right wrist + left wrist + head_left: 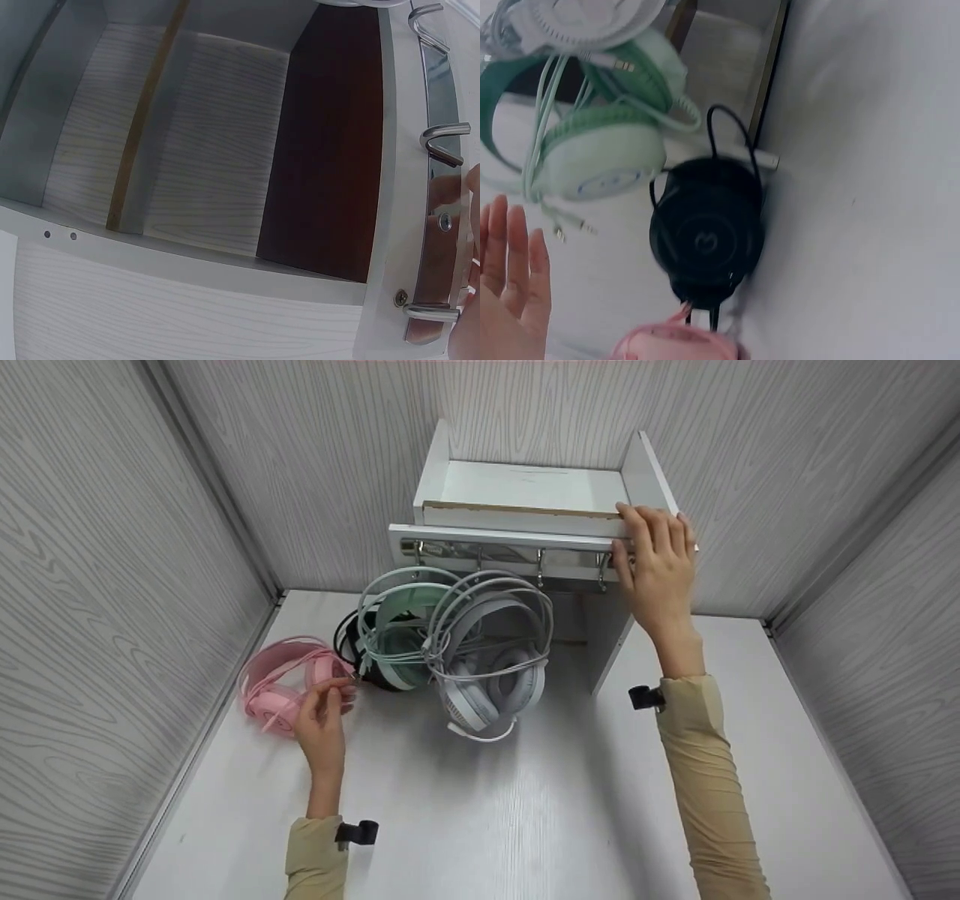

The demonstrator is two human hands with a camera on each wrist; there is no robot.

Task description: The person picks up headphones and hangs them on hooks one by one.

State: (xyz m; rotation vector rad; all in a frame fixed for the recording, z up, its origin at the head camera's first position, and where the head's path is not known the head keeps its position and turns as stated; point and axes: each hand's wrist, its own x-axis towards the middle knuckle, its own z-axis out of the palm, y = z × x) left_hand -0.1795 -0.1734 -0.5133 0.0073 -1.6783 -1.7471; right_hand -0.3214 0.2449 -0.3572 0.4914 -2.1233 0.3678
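My left hand (322,727), its fingers fairly straight, is beside the pink headphones (274,709), overlapping their right ear cup in the head view. No object shows in its fingers in the left wrist view. My right hand (660,566) holds the front right corner of the white shelf (525,484), fingers over the top and thumb down at the hook rail (510,553). White-grey headphones (469,709) and green headphones (409,596), their cables looped, hang below the left part of the rail. Black headphones (705,232) are behind the green pair, partly hidden in the head view.
Metal hooks (442,142) stick out from the rail. A side panel (609,637) supports the shelf on the right. Wood-grain walls (97,585) enclose the white tabletop (480,825) at the left, back and right.
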